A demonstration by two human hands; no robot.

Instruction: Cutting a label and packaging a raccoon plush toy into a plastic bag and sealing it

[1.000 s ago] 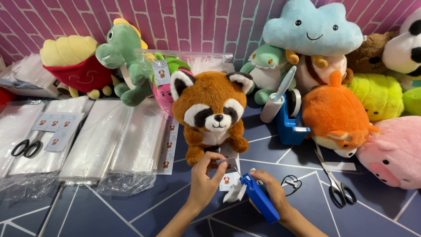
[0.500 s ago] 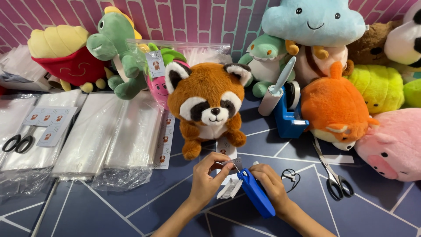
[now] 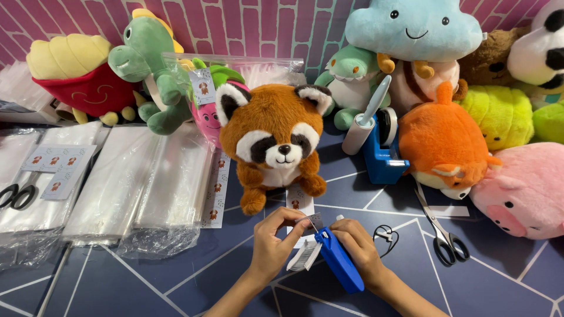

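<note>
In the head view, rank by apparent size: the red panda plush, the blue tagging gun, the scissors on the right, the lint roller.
1. red panda plush
2. blue tagging gun, though nearest the camera
3-4. scissors and lint roller look alike; unranked.

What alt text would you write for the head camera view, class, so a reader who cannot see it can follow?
A right hand grips a blue tagging gun while the left hand pinches a small paper tag at its tip, on a dark blue table. A red panda plush sits just beyond, among other plush toys, clear bags and scissors.
</note>
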